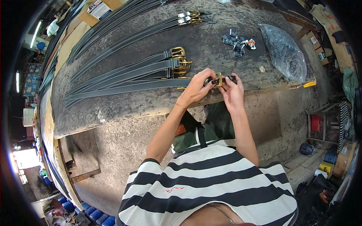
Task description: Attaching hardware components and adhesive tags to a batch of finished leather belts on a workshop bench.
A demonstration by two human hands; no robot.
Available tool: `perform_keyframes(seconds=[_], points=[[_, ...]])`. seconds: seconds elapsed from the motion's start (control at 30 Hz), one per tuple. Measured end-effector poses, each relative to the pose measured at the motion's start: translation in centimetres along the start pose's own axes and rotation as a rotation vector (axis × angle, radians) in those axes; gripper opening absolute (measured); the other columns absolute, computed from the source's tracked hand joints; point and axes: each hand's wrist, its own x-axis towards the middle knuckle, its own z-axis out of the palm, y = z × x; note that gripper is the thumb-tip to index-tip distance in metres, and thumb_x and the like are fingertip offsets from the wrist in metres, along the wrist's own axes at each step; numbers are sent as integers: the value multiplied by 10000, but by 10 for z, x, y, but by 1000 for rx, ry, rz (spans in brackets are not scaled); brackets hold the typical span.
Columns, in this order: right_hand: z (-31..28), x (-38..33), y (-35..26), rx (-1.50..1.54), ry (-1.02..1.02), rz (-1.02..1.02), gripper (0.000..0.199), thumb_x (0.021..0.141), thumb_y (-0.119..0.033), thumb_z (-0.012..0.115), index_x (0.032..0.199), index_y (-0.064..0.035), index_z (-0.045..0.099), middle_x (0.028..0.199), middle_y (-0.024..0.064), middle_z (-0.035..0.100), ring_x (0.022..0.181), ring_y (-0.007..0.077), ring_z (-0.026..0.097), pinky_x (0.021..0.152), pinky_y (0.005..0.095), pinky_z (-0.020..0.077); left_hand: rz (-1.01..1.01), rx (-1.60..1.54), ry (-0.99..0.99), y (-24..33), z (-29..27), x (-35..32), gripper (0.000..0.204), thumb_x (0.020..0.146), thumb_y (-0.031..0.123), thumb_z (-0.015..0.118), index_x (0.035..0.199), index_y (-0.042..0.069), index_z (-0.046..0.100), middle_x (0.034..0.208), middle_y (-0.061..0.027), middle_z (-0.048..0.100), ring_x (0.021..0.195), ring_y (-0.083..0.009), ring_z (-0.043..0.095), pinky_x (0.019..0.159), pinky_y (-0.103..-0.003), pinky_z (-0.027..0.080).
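Observation:
Over the table's near edge, both of my hands are at the buckle end of a dark grey belt [151, 84] with pale stitching. My left hand [198, 87] is closed round the strap just left of the gold buckle [219, 79], thumb and fingers pressed on it. On the buckle's other side, my right hand [232, 93] pinches a short dark piece; whether it is part of the belt I cannot tell. Left of my hands lie several similar grey belts [130, 73], their gold buckles [181, 62] bunched together and partly overlapping.
Farther back on the worn table [139, 109] lie more belts [132, 39] with white tags at their buckles. To the right are a small pile of dark tags [237, 42], a round gold disc [262, 69] and a clear plastic bag [284, 52]. A stool [322, 122] stands on the floor at right.

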Motion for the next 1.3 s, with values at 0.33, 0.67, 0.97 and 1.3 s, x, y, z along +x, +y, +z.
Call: perform_keyframes(seconds=[0.33, 0.67, 0.97, 1.3], points=[[7, -18, 9, -457, -61, -371, 1045, 810, -10, 856, 1564, -5, 133, 1208, 164, 594, 1036, 178, 641, 864, 307, 557, -91, 86, 13, -3, 5, 1, 181, 919, 130, 648, 999, -17, 579, 945, -170, 602, 911, -384, 605, 814, -441, 482], [9, -11, 13, -537, 150, -521, 702, 953, 11, 634, 1539, 20, 247, 1009, 133, 668, 860, 123, 640, 749, 271, 541, 16, 382, 65, 0, 19, 1, 237, 855, 216, 758, 895, 18, 634, 900, -102, 635, 857, -337, 621, 775, -419, 490], [11, -8, 10, -133, 124, -313, 256, 937, 59, 605, 1183, -2, 572, 1040, 114, 698, 902, 152, 669, 788, 294, 550, 25, 378, 98, -5, 20, -2, 191, 916, 237, 703, 897, 48, 683, 931, -81, 657, 848, -305, 625, 792, -407, 489], [4, 2, 16, -166, 133, -345, 242, 933, 82, 604, 1156, -6, 574, 1048, 96, 660, 945, 161, 673, 791, 286, 547, 42, 411, 100, -3, 23, -3, 177, 913, 222, 715, 908, 49, 681, 952, -79, 661, 835, -321, 612, 763, -419, 497]])
